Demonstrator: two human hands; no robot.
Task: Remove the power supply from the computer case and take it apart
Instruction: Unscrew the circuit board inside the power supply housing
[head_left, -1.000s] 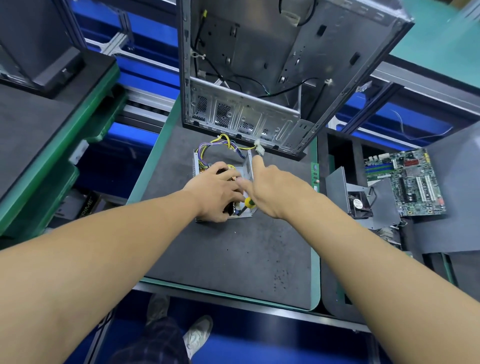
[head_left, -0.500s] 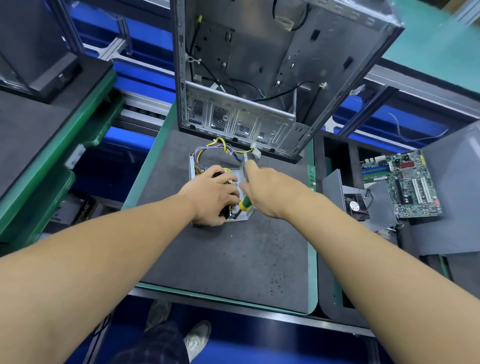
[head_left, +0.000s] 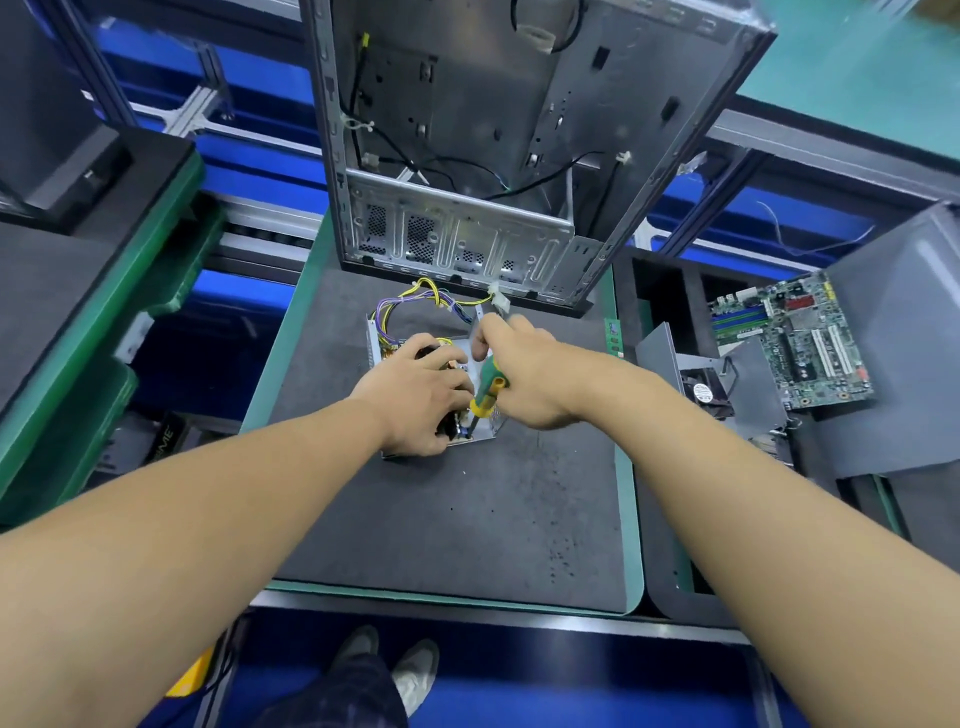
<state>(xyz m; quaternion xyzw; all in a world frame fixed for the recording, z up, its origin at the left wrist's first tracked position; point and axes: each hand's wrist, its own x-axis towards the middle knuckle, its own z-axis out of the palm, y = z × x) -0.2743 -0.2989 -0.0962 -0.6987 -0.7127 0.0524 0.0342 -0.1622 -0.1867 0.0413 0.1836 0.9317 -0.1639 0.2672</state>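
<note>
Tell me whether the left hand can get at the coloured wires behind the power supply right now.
Probably yes. The left hand grips the open power supply, and the wires loop just beyond its fingers with nothing between. It would have to let go first.

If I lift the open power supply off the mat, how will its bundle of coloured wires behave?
The wire bundle loops loosely, so it probably flops and trails. Its white connector lies by the computer case and may snag there.
</note>
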